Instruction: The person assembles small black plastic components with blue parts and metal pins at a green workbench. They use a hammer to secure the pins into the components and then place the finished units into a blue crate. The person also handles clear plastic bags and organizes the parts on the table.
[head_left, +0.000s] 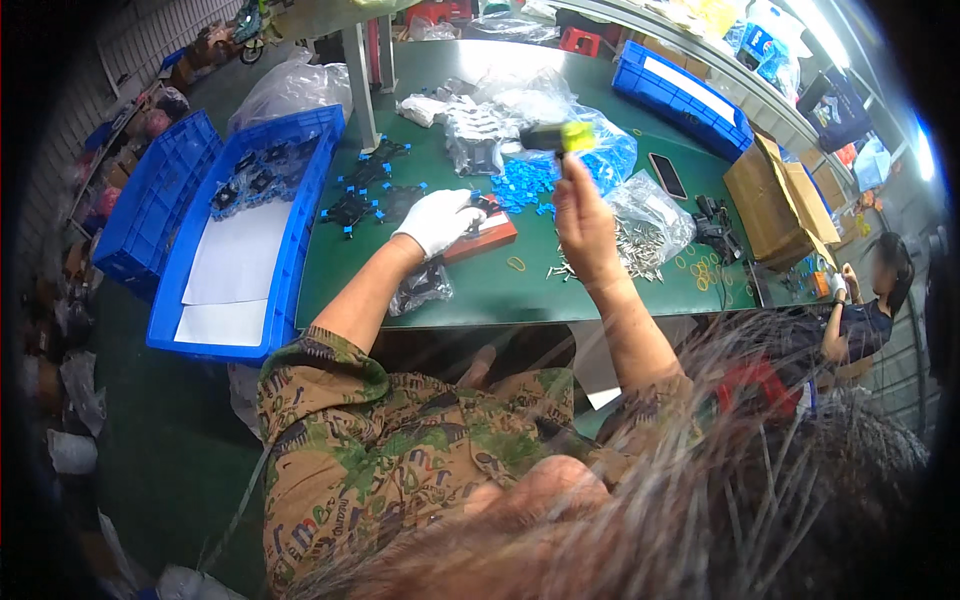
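In my raised right hand [585, 222] is the handle of a mallet; its black and yellow-green head [558, 138] is smeared by motion. My left hand [438, 220], in a white glove, has its fingers closed on a small black part [484, 203] on top of a red block [492, 236]. The fingers partly hide that part. Beyond the block lies a heap of small blue plastic pieces [522, 184]. Silver metal pins [640, 250] are spread beside my right wrist. Several black parts with blue tips [350, 208] lie left of my glove.
A long blue crate [162, 315] with paper sheets and black parts stands left, another blue crate [135, 225] beyond it. On the green table [480, 300] are clear bags, rubber bands [705, 275], a phone [668, 176] and a cardboard box [770, 205]. A co-worker [860, 315] sits at right.
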